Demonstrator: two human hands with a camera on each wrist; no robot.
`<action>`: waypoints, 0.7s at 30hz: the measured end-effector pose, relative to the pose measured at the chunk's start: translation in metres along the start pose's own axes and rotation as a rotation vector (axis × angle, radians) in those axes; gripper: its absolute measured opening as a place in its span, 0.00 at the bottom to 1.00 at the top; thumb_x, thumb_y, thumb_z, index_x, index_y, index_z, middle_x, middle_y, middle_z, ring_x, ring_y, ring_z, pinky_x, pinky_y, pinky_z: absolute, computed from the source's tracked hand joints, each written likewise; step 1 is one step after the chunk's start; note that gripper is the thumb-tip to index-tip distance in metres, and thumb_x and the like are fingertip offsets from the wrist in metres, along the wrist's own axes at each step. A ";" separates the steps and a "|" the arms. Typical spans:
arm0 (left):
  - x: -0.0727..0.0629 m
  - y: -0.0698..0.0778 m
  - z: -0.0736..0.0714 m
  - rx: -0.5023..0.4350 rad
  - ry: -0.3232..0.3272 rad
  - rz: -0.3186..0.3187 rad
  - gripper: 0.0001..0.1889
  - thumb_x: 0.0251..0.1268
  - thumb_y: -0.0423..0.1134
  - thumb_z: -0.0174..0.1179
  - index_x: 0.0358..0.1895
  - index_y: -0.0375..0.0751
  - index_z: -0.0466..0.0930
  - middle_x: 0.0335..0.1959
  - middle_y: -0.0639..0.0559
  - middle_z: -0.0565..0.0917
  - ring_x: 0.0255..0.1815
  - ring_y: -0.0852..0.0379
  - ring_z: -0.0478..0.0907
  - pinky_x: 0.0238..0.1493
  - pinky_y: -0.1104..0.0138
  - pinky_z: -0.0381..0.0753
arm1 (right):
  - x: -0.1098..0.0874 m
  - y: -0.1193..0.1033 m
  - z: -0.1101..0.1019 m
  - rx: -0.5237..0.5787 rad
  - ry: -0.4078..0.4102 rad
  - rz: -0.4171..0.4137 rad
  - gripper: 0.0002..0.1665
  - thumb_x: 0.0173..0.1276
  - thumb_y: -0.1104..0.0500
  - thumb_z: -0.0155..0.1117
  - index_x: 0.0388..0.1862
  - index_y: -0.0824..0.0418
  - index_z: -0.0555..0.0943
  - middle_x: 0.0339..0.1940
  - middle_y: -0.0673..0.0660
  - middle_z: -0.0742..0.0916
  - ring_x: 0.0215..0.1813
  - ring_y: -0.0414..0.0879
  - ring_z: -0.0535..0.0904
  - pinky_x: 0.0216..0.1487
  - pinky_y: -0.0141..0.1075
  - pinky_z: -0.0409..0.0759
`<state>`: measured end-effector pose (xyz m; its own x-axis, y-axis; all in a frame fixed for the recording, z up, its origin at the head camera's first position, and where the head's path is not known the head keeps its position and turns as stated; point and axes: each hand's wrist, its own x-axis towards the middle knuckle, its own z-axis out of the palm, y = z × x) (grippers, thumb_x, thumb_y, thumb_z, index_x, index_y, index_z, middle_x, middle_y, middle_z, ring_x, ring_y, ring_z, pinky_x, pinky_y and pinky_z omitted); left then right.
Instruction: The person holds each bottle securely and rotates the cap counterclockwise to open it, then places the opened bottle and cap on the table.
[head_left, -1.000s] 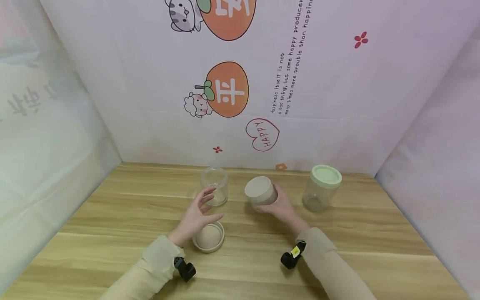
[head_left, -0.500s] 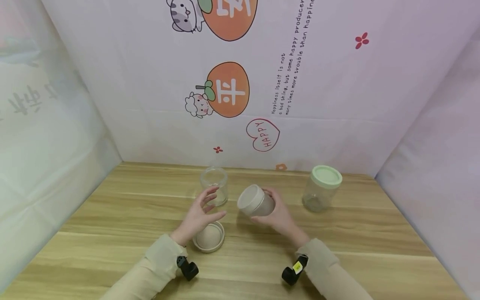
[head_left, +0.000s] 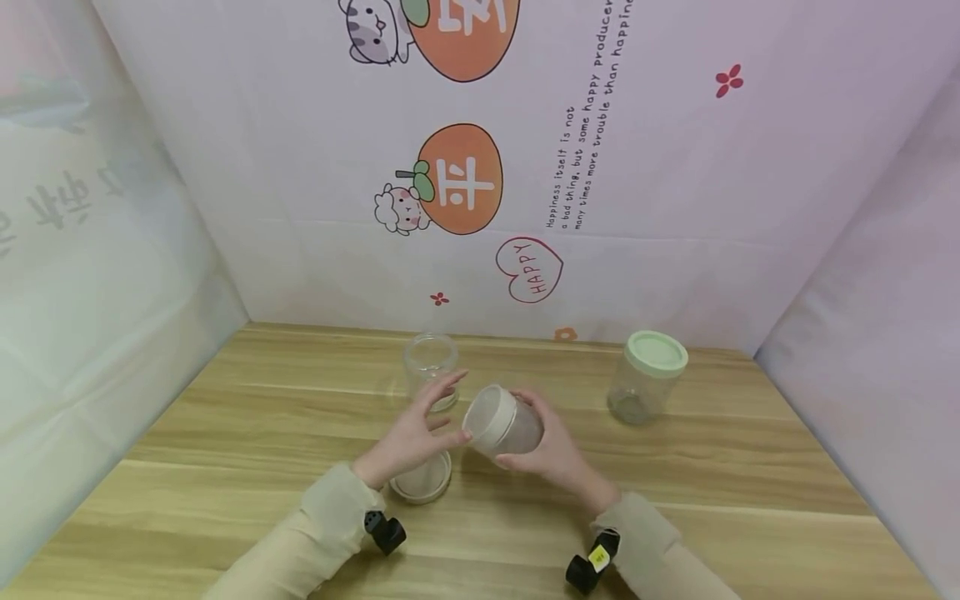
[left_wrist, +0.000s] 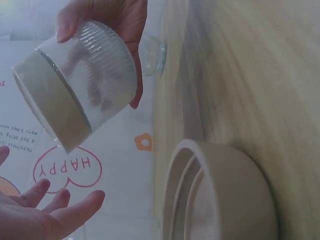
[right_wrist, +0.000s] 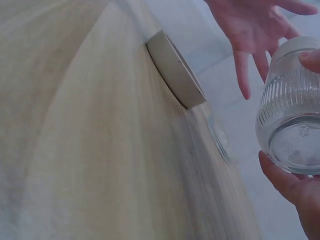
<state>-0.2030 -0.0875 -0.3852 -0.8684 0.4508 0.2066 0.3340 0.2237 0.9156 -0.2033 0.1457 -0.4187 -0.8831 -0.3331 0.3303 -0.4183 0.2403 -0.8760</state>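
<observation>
My right hand (head_left: 553, 450) grips a ribbed clear glass jar (left_wrist: 102, 70) with a beige lid (head_left: 491, 417). It holds the jar up off the table, tilted so that the lid points left toward my other hand. My left hand (head_left: 412, 437) is spread, its fingers apart; in the head view its thumb tip overlaps the lid's near edge. A loose beige lid (left_wrist: 235, 195) lies hollow side up on the table below my left hand, partly covered by it in the head view. Behind that hand stands a lidless clear glass jar (head_left: 429, 358).
A clear jar with a pale green lid (head_left: 649, 375) stands at the back right of the wooden table (head_left: 712, 500). A printed white sheet (head_left: 637, 275) hangs along the back edge, with white sheets on both sides.
My right hand has brought the jar left and nearer, tipping its lid from facing upward toward the left. My left hand has moved right, up to the lid.
</observation>
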 end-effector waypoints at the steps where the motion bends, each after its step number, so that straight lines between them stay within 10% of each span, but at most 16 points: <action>1: 0.000 0.000 0.000 0.013 -0.009 0.011 0.42 0.57 0.36 0.66 0.73 0.51 0.54 0.75 0.42 0.51 0.72 0.35 0.52 0.64 0.46 0.68 | -0.001 0.000 0.001 0.000 -0.011 -0.015 0.50 0.41 0.63 0.78 0.64 0.61 0.64 0.56 0.66 0.74 0.53 0.55 0.71 0.48 0.44 0.73; 11: -0.006 0.009 0.004 0.239 -0.136 0.176 0.49 0.45 0.41 0.75 0.72 0.46 0.56 0.71 0.42 0.58 0.68 0.41 0.61 0.57 0.46 0.75 | -0.008 -0.007 0.006 -0.004 -0.042 -0.070 0.46 0.40 0.63 0.79 0.59 0.62 0.65 0.53 0.63 0.75 0.50 0.50 0.71 0.49 0.38 0.73; 21: -0.006 0.008 0.001 0.276 -0.173 0.254 0.41 0.47 0.40 0.73 0.67 0.45 0.64 0.68 0.43 0.63 0.64 0.43 0.67 0.47 0.63 0.81 | -0.010 -0.008 0.008 0.019 -0.058 -0.088 0.46 0.40 0.64 0.79 0.59 0.63 0.66 0.52 0.64 0.75 0.50 0.47 0.72 0.48 0.37 0.74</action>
<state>-0.1944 -0.0880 -0.3791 -0.6794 0.6547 0.3314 0.6357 0.2995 0.7114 -0.1890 0.1402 -0.4173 -0.8294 -0.4040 0.3857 -0.4889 0.1910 -0.8512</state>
